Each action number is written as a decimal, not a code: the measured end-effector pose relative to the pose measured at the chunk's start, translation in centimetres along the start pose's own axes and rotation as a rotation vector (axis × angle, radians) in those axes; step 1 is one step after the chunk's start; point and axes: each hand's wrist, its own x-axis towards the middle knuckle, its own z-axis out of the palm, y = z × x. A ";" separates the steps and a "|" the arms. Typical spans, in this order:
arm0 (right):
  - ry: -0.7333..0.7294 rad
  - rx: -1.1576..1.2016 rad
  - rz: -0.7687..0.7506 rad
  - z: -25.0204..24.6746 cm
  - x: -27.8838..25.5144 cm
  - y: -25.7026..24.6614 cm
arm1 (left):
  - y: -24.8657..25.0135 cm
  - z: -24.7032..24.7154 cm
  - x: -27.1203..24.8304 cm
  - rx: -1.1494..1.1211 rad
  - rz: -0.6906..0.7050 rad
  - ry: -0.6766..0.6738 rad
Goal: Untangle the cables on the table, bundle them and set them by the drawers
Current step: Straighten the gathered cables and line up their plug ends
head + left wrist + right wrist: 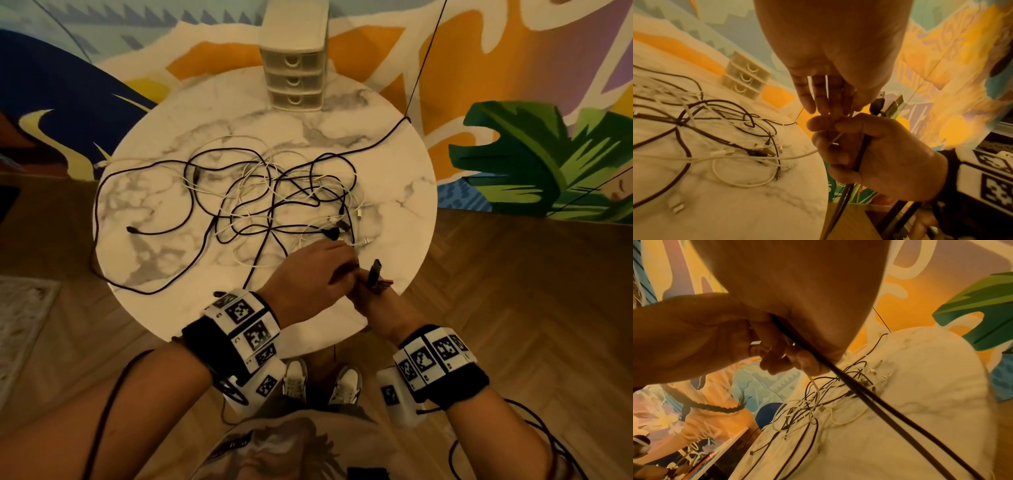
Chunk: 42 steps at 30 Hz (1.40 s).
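A tangle of black and white cables [274,192] [715,138] [828,402] sprawls over the round marble table [154,212]. The small white drawers [294,78] [746,78] stand at the table's far edge. My right hand [373,305] [890,154] [807,280] grips black cables [859,394] in a fist at the near right rim, and their USB plugs [376,265] [879,102] stick up. My left hand [308,274] [828,48] [694,337] meets it from the left, fingertips pinching a white cable [797,156] [816,386] that runs back to the tangle.
One black cable [411,102] leaves the table's far right rim and rises along the mural wall. Another black loop [96,240] hangs over the left rim. Bare marble [394,192] lies right of the tangle. Wooden floor surrounds the table, and my shoes [294,377] are under its near edge.
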 end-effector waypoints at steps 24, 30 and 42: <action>0.289 0.571 -0.188 -0.2 1.8 -1.1 | -11.5 5.6 -1.0 -0.214 -0.566 -0.228; 0.412 0.468 -0.301 -1.0 1.5 -0.9 | -16.5 -1.0 4.6 -0.003 -0.537 0.123; 0.074 -0.023 0.107 3.4 6.1 1.0 | -10.0 0.0 1.2 0.360 -0.471 0.024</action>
